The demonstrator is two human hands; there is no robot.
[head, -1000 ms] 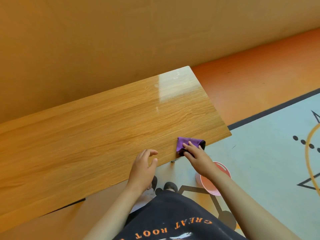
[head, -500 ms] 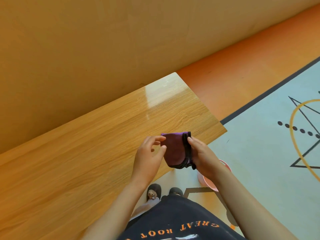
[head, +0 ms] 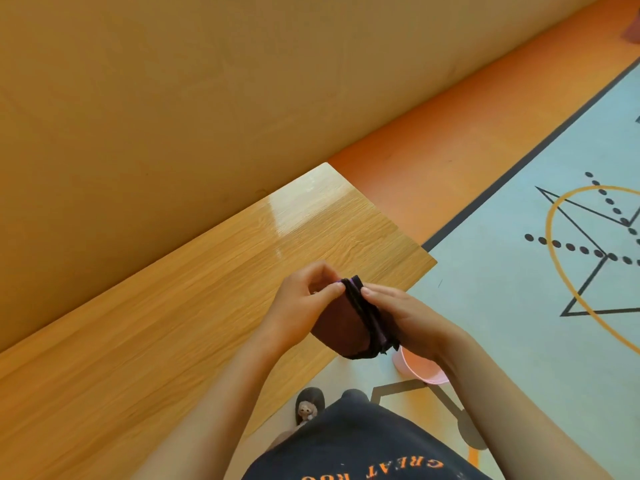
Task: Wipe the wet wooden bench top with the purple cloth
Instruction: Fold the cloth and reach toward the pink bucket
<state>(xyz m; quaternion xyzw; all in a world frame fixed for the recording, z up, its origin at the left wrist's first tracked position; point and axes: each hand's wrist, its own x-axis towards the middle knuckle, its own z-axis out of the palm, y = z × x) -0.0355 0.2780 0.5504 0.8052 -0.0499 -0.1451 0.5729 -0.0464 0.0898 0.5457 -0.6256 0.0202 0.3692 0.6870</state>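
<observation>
The purple cloth [head: 349, 327] with a dark hem is folded and held up in the air above the near edge of the wooden bench top [head: 194, 306]. My left hand [head: 301, 303] pinches its left side between thumb and fingers. My right hand [head: 405, 317] holds its right side, fingers flat along the fold. The cloth does not touch the wood. A shiny patch lies on the bench's far right end by the wall.
A pink basin [head: 419, 370] stands on the floor under my right wrist, just off the bench's near edge. An orange wall [head: 207, 98] runs behind the bench. My slippered feet [head: 310, 405] are below, on a patterned pale floor mat [head: 519, 306].
The cloth was pressed on the bench's near right corner by my right hand. Both hands have since lifted it off the wood and folded it together between them.
</observation>
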